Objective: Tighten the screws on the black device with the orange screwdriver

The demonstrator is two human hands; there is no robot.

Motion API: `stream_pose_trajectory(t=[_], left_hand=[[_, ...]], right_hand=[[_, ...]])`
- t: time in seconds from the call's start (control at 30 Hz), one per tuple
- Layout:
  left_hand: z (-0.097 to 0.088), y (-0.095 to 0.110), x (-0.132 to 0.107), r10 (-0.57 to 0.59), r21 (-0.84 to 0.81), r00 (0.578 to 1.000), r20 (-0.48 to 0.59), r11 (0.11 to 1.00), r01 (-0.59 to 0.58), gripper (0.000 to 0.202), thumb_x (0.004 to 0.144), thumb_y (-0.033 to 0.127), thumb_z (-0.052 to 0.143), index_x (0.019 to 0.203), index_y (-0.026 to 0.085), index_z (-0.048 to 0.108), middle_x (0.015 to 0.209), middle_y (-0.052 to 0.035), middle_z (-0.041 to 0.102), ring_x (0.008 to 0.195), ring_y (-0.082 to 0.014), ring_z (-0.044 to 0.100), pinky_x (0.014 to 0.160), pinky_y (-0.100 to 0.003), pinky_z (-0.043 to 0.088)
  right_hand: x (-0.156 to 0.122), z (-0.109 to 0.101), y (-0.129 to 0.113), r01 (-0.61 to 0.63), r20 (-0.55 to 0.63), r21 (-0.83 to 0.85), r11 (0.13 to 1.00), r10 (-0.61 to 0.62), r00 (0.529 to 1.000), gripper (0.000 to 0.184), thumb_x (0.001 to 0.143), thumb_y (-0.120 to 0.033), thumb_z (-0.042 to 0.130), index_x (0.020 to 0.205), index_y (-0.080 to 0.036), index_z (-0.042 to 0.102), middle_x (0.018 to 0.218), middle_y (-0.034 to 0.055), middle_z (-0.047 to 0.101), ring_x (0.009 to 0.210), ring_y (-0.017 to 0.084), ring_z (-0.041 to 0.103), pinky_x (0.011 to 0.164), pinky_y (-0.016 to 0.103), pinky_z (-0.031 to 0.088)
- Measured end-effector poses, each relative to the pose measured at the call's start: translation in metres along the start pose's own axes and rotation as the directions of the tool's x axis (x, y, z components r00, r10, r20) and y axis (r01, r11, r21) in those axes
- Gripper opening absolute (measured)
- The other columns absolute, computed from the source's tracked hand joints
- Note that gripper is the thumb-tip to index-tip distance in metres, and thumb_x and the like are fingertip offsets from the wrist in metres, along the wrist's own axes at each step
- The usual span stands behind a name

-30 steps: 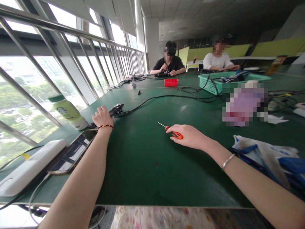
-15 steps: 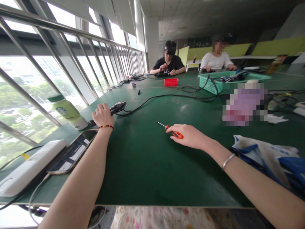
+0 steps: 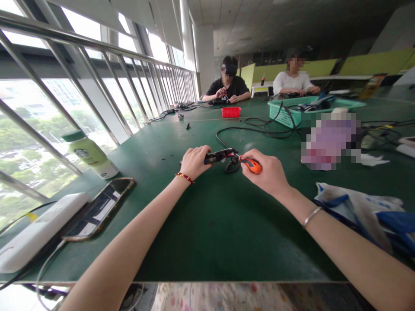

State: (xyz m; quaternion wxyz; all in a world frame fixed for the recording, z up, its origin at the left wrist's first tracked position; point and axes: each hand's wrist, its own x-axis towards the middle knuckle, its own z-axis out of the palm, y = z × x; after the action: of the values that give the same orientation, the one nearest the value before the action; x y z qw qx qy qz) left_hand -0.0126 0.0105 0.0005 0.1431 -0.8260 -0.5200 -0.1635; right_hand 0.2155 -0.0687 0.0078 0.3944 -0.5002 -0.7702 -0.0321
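My left hand point(image 3: 194, 162) grips a small black device point(image 3: 220, 155) with a black cable point(image 3: 246, 128) trailing from it, held over the middle of the green table point(image 3: 207, 224). My right hand point(image 3: 267, 170) is closed around an orange-handled screwdriver point(image 3: 251, 164), whose tip points at the device's right end. Both hands sit close together, a little above the table top. A red cord bracelet circles my left wrist and a silver bangle my right.
A phone point(image 3: 100, 207), a white power bank point(image 3: 35, 231) and a green-capped bottle point(image 3: 89, 154) lie at the left by the window railing. Blue-white cloth point(image 3: 366, 214) lies at the right. Farther off are a red box point(image 3: 231, 112), a green basket point(image 3: 292, 110), cables and two seated people.
My left hand carried the black device from the left side to the table's middle, dragging its cable. My right hand lifted the screwdriver and brought its tip to the device.
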Motion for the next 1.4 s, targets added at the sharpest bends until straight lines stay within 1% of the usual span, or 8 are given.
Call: stream_pose_trajectory(t=[0.17, 0.37, 0.53, 0.63, 0.83, 0.97, 1.13, 1.4], left_hand=[[0.017, 0.024, 0.006, 0.180, -0.061, 0.983, -0.024, 0.982, -0.181, 0.029, 0.085, 0.041, 0.057, 0.107, 0.022, 0.058, 0.105, -0.0046, 0.066, 0.105, -0.0228, 0.055, 0.095, -0.035, 0.036], [0.023, 0.012, 0.003, 0.019, 0.009, 0.992, -0.123, 1.000, -0.018, 0.032, 0.089, 0.031, 0.049, 0.119, 0.020, 0.056, 0.116, -0.0074, 0.061, 0.113, -0.0250, 0.048, 0.099, -0.037, 0.034], [0.017, -0.031, -0.002, -0.185, 0.019, 0.977, -0.101, 0.982, 0.188, 0.034, 0.090, 0.028, 0.039, 0.119, 0.022, 0.057, 0.119, -0.0067, 0.060, 0.113, -0.0245, 0.050, 0.098, -0.037, 0.037], [0.015, -0.072, -0.012, -0.357, 0.065, 0.932, -0.063, 0.930, 0.361, 0.044, 0.085, 0.016, 0.035, 0.124, 0.021, 0.055, 0.124, -0.0078, 0.059, 0.117, -0.0249, 0.050, 0.100, -0.039, 0.037], [0.022, -0.121, -0.025, -0.487, 0.104, 0.858, 0.160, 0.873, 0.476, 0.052, 0.088, 0.025, 0.031, 0.139, 0.021, 0.043, 0.143, -0.0063, 0.045, 0.129, -0.0288, 0.040, 0.107, -0.046, 0.032], [0.026, -0.120, -0.021, -0.414, 0.122, 0.881, 0.227, 0.910, 0.396, 0.053, 0.089, 0.023, 0.027, 0.139, 0.017, 0.043, 0.144, -0.0056, 0.044, 0.131, -0.0231, 0.038, 0.109, -0.036, 0.032], [0.017, -0.114, -0.022, -0.464, 0.173, 0.865, 0.191, 0.883, 0.436, 0.047, 0.086, 0.016, 0.031, 0.127, 0.017, 0.055, 0.134, -0.0086, 0.052, 0.124, -0.0259, 0.044, 0.096, -0.037, 0.045], [-0.017, -0.097, -0.026, -0.663, 0.476, 0.708, 0.243, 0.718, 0.508, 0.043, 0.082, 0.002, 0.036, 0.111, 0.014, 0.066, 0.118, -0.0175, 0.061, 0.109, -0.0284, 0.058, 0.080, -0.036, 0.052]], right_hand=[[0.004, -0.010, 0.008, -0.089, -0.135, -0.032, 0.996, 0.084, 0.987, 0.016, 0.080, -0.034, 0.051, 0.076, -0.022, 0.060, 0.068, 0.0021, 0.067, 0.061, 0.017, 0.061, 0.058, 0.026, 0.041], [0.006, -0.002, 0.015, -0.100, 0.061, -0.073, 0.992, 0.104, 0.993, 0.017, 0.081, -0.035, 0.051, 0.085, -0.024, 0.063, 0.066, 0.0007, 0.065, 0.058, 0.017, 0.059, 0.052, 0.025, 0.038], [0.004, 0.003, 0.012, -0.063, 0.168, -0.057, 0.996, 0.071, 0.983, 0.017, 0.082, -0.034, 0.052, 0.090, -0.024, 0.063, 0.079, 0.0019, 0.069, 0.063, 0.017, 0.061, 0.053, 0.025, 0.041], [0.004, 0.001, 0.009, -0.023, 0.180, -0.054, 0.998, 0.032, 0.983, 0.016, 0.081, -0.034, 0.054, 0.089, -0.023, 0.063, 0.082, 0.0023, 0.070, 0.065, 0.017, 0.062, 0.055, 0.026, 0.043], [0.003, 0.001, 0.008, -0.002, 0.206, -0.076, 0.997, 0.018, 0.978, 0.016, 0.080, -0.034, 0.057, 0.089, -0.023, 0.064, 0.082, 0.0021, 0.071, 0.066, 0.017, 0.063, 0.055, 0.026, 0.044], [0.003, 0.002, 0.009, -0.016, 0.228, -0.086, 0.996, 0.035, 0.973, 0.016, 0.080, -0.034, 0.058, 0.090, -0.023, 0.064, 0.082, 0.0019, 0.071, 0.067, 0.018, 0.064, 0.056, 0.026, 0.044], [0.004, 0.001, 0.008, -0.019, 0.245, -0.084, 0.996, 0.039, 0.969, 0.017, 0.079, -0.035, 0.059, 0.091, -0.023, 0.064, 0.084, 0.0018, 0.071, 0.069, 0.018, 0.064, 0.057, 0.027, 0.045], [0.004, 0.001, 0.010, -0.028, 0.271, -0.082, 0.996, 0.049, 0.961, 0.019, 0.079, -0.036, 0.060, 0.091, -0.023, 0.064, 0.084, 0.0026, 0.071, 0.069, 0.019, 0.064, 0.057, 0.028, 0.045]])
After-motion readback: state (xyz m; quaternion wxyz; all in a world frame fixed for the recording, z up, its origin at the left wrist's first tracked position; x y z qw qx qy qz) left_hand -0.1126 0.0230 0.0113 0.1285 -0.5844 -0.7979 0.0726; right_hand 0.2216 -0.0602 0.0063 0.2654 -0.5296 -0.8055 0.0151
